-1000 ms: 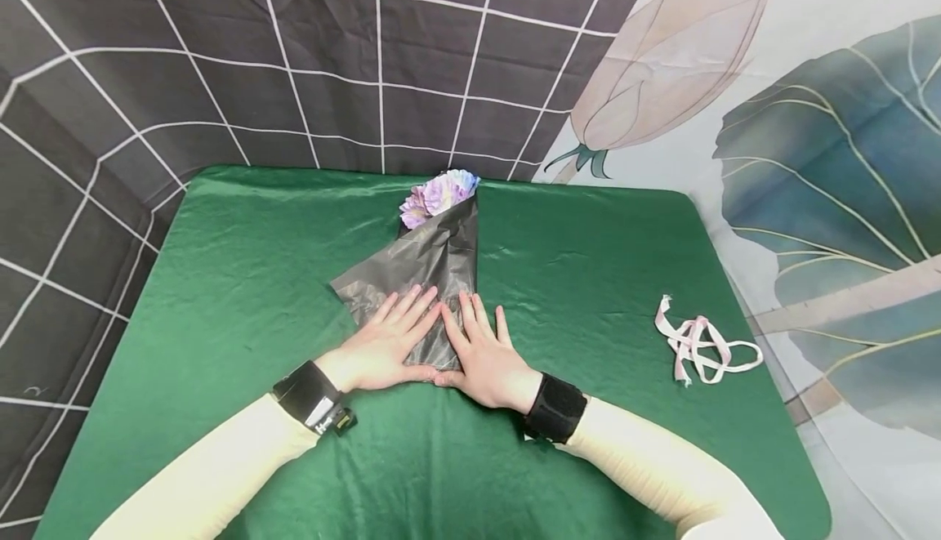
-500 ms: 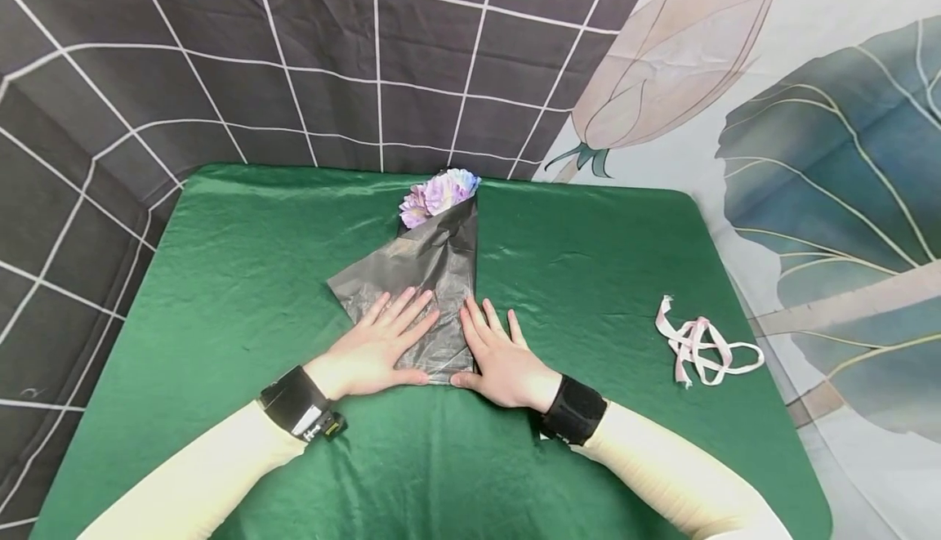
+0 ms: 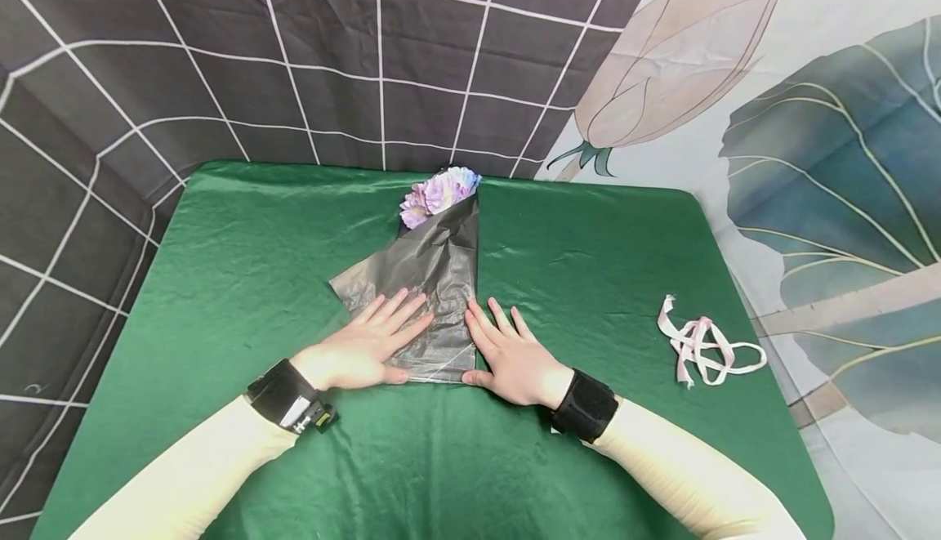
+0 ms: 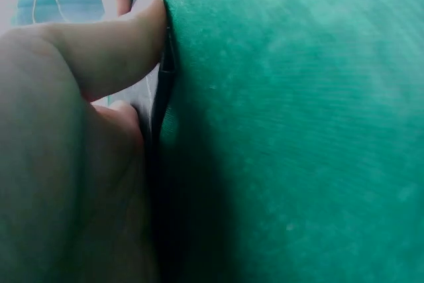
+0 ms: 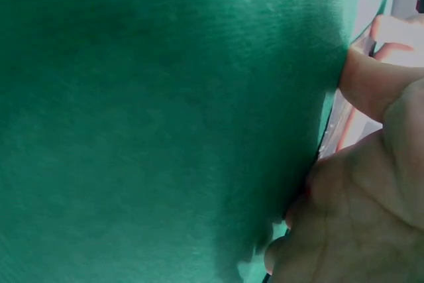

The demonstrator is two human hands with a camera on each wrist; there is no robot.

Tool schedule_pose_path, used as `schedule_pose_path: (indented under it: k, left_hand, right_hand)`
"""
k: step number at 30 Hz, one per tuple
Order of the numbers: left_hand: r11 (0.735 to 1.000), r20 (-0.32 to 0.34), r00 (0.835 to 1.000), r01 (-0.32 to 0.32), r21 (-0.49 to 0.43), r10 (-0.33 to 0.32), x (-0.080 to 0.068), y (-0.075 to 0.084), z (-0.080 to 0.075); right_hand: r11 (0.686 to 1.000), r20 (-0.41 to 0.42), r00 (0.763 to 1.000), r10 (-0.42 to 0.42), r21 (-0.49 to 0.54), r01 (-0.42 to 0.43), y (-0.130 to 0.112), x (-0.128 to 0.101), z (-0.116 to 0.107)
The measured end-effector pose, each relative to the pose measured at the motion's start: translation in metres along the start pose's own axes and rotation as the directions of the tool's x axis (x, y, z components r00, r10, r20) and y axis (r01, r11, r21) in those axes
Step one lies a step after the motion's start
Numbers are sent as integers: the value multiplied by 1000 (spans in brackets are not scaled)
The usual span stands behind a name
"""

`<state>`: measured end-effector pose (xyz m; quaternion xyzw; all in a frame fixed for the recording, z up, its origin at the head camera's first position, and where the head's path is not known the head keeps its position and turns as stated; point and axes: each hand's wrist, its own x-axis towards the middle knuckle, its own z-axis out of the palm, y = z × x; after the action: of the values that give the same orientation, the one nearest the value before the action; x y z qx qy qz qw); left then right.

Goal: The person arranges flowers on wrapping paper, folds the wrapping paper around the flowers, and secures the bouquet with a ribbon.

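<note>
Two bare hands are laid flat on a dark grey, translucent sheet of wrapping film (image 3: 430,291) near the middle of the green satin tablecloth (image 3: 220,262). A loose tangle of pale pink ribbon (image 3: 698,348) is seen well apart from them, near the right edge of the tabletop, with nothing standing between it and the hands. The film is folded into a cone, and a bunch of pale purple and white artificial flowers (image 3: 439,194) is held inside it, the blooms showing from the open end by the far edge. The left hand (image 3: 363,344) is pressed on the film's left part with fingers straight and spread; the right hand (image 3: 515,352) is rested at its right edge, fingers likewise straight, mostly on the cloth. Only the left wrist view shows the thumb (image 4: 112,48) pressed against the film's thin edge (image 4: 154,94); the right wrist view is filled with cloth (image 5: 165,124) and the palm (image 5: 364,217).
</note>
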<state>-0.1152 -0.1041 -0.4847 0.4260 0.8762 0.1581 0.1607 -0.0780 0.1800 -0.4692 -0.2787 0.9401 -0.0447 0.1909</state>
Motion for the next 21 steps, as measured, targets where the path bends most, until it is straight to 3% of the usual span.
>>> schedule_pose_path:
  k: [7, 15, 19, 21]
  left_hand:
    - [999, 10, 1000, -18, -28, 19, 0, -4, 3]
    - [1000, 16, 1000, 15, 0, -15, -3, 1, 0]
    - [999, -16, 1000, -12, 30, 13, -3, 1, 0]
    - [998, -50, 998, -37, 58, 40, -4, 0, 1]
  right_hand:
    - [1000, -5, 1000, -19, -5, 19, 0, -2, -5]
    - [1000, -6, 1000, -16, 4, 16, 5, 0, 5]
    - [996, -31, 999, -19, 84, 22, 5, -1, 5]
    - [984, -66, 998, -20, 174, 31, 4, -2, 4]
